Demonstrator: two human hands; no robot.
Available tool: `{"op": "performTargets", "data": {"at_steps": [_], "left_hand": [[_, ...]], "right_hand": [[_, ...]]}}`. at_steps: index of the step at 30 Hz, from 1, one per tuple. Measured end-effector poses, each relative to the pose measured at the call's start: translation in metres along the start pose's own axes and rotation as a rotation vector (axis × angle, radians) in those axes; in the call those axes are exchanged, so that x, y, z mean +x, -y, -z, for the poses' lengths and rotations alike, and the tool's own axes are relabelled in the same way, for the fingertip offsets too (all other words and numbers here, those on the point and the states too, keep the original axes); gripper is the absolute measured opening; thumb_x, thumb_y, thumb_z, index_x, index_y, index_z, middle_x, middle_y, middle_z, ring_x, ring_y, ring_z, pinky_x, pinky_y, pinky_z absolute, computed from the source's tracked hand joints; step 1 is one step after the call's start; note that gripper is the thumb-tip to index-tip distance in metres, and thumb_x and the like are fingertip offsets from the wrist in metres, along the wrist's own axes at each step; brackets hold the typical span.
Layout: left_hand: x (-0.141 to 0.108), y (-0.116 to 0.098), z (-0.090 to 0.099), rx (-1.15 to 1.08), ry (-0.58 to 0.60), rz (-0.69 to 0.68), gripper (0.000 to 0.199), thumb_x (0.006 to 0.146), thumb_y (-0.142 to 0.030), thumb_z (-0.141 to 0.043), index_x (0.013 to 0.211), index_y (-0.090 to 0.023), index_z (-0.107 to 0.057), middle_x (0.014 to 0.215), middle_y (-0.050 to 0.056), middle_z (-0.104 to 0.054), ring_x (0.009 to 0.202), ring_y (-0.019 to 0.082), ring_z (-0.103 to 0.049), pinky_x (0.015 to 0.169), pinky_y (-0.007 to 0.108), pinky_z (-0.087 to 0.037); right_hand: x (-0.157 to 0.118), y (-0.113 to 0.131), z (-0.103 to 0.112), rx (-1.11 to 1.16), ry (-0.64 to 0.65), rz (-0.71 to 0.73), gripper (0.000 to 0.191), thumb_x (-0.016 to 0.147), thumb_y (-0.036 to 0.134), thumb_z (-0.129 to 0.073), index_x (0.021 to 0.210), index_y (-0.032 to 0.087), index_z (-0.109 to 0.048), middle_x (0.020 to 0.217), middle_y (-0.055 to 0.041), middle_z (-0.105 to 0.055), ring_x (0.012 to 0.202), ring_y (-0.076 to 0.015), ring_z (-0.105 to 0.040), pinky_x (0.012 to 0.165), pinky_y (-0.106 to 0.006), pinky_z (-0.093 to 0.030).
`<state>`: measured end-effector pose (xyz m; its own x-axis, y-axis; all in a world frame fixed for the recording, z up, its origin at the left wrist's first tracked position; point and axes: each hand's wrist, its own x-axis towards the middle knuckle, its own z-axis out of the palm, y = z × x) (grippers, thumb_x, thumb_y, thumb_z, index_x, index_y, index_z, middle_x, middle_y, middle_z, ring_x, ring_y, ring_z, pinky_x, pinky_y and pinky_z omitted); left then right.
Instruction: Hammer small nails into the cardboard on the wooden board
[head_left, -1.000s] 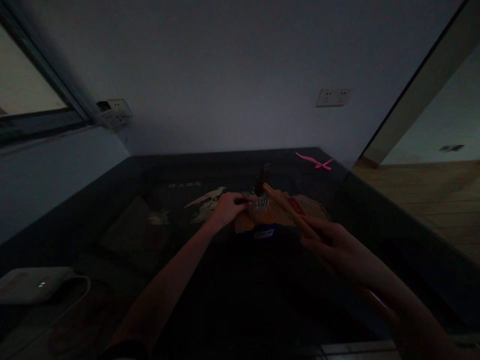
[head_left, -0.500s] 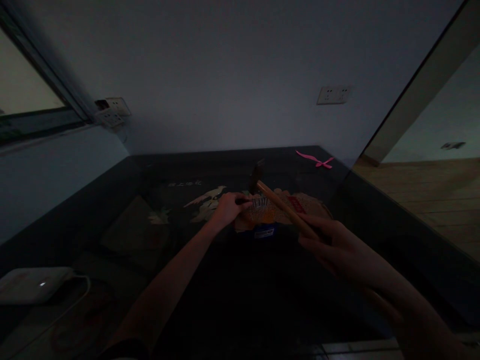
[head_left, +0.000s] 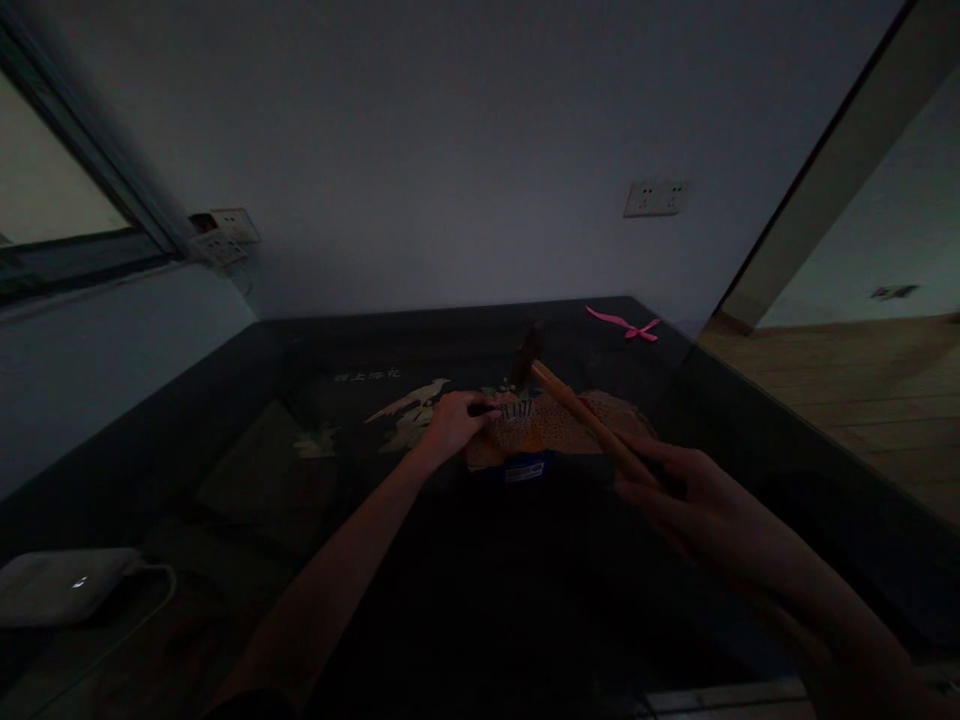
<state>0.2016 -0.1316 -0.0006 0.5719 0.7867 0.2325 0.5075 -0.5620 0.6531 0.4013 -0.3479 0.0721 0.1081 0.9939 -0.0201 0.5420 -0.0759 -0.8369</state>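
The hammer (head_left: 577, 415) was seen to have a pale, smooth wooden handle and a dark, dull metal head. The orange piece (head_left: 551, 432) beneath it appeared rough and speckled, its material not discernible. The bench (head_left: 465, 590) was finished in glossy black, inlaid with pale birds. A pink ribbon (head_left: 624, 323) looked satiny.

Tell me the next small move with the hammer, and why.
Probably a short, light tap straight down. The right hand holds the hammer by its wooden handle, head raised just above the row of nails in the orange board, while the left hand steadies something dark beside them, fingers close by.
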Motion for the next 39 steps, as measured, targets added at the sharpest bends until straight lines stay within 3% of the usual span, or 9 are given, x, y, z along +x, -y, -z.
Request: {"op": "performTargets", "data": {"at_steps": [5, 13, 25, 31, 34, 39], "left_hand": [[0.000, -0.004, 0.001, 0.016, -0.005, -0.029, 0.017, 0.079, -0.022, -0.061, 0.089, -0.016, -0.073, 0.091, 0.005, -0.073, 0.084, 0.018, -0.067, 0.078, 0.028, -0.049], [0.000, -0.004, 0.002, 0.016, -0.003, -0.037, 0.017, 0.079, -0.022, -0.061, 0.090, -0.017, -0.072, 0.091, 0.005, -0.073, 0.085, 0.018, -0.066, 0.079, 0.028, -0.049], [0.001, -0.001, -0.001, 0.003, -0.007, -0.040, 0.014, 0.077, -0.023, -0.064, 0.086, -0.015, -0.071, 0.086, 0.005, -0.072, 0.081, 0.018, -0.065, 0.077, 0.028, -0.049], [-0.001, 0.003, -0.005, -0.038, -0.002, -0.050, 0.015, 0.074, -0.024, -0.067, 0.086, -0.016, -0.069, 0.086, 0.004, -0.070, 0.080, 0.016, -0.065, 0.076, 0.027, -0.050], [-0.002, 0.003, -0.002, 0.022, 0.009, -0.058, 0.014, 0.075, -0.023, -0.065, 0.086, -0.016, -0.069, 0.087, 0.005, -0.070, 0.083, 0.017, -0.064, 0.076, 0.028, -0.050], [0.002, -0.009, 0.001, 0.054, -0.011, -0.133, 0.024, 0.072, -0.023, -0.068, 0.096, -0.018, -0.069, 0.097, 0.006, -0.069, 0.091, 0.019, -0.063, 0.082, 0.030, -0.049]], "right_hand": [[0.006, -0.007, -0.004, 0.005, 0.025, 0.027, 0.048, 0.079, 0.032, -0.059, 0.124, 0.015, -0.061, 0.091, -0.0047, -0.068, 0.079, -0.0200, -0.064, 0.064, -0.027, -0.053], [0.001, -0.005, 0.003, 0.047, 0.025, -0.045, 0.056, 0.081, 0.039, -0.057, 0.132, 0.016, -0.051, 0.067, 0.0017, -0.058, 0.048, -0.0121, -0.050, 0.038, -0.021, -0.039], [0.004, -0.001, 0.020, 0.031, 0.032, -0.024, 0.050, 0.079, 0.037, -0.061, 0.123, 0.015, -0.059, 0.071, 0.0005, -0.060, 0.053, -0.0118, -0.050, 0.042, -0.021, -0.039], [0.008, -0.008, 0.018, 0.022, 0.132, -0.085, 0.048, 0.081, 0.039, -0.059, 0.124, 0.015, -0.058, 0.056, 0.0048, -0.050, 0.042, -0.0099, -0.044, 0.036, -0.020, -0.036], [0.005, -0.004, 0.022, 0.061, 0.110, -0.071, 0.054, 0.082, 0.039, -0.059, 0.130, 0.016, -0.052, 0.060, 0.0038, -0.052, 0.043, -0.0096, -0.044, 0.036, -0.019, -0.034], [0.002, 0.004, 0.024, 0.128, 0.080, -0.060, 0.049, 0.080, 0.035, -0.060, 0.126, 0.018, -0.057, 0.061, 0.0013, -0.055, 0.044, -0.0115, -0.045, 0.034, -0.021, -0.033]]}}
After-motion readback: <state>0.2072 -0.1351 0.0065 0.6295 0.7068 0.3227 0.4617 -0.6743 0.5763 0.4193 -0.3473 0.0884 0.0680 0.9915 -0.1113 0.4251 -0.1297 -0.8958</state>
